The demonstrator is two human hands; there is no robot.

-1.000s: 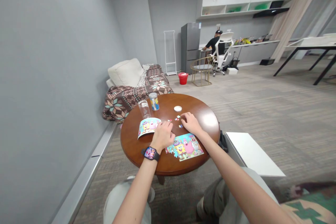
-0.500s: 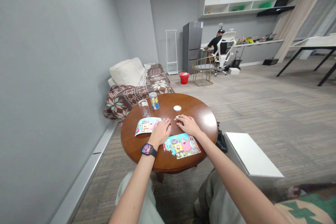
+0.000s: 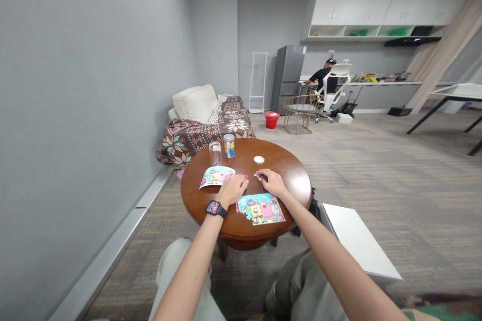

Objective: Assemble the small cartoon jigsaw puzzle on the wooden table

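A partly assembled cartoon jigsaw puzzle point(image 3: 266, 210) lies flat near the front edge of the round wooden table point(image 3: 289, 160), its left side ragged. My left hand point(image 3: 232, 190), with a watch on the wrist, lies palm down and open between the puzzle and a curled picture sheet point(image 3: 214, 176) of the same scene. A small red puzzle piece point(image 3: 246, 176) is by its fingertips. My right hand point(image 3: 272, 182) has its fingers bent and closed at a few small loose puzzle pieces point(image 3: 257, 175); the fingertips appear to grip one, though detail is small.
Behind the sheet stand a clear glass point(image 3: 215, 154) and a cartoon-printed tin point(image 3: 229, 146). A round white lid point(image 3: 258, 159) lies farther back. Right of the table is a white box point(image 3: 357, 235). A covered sofa point(image 3: 203, 125) stands beyond; a person point(image 3: 327, 77) sits across the room.
The head view has tilted up and turned slightly left. My right hand's fingers have drawn together over the loose pieces. My left hand stays about where it was on the table.
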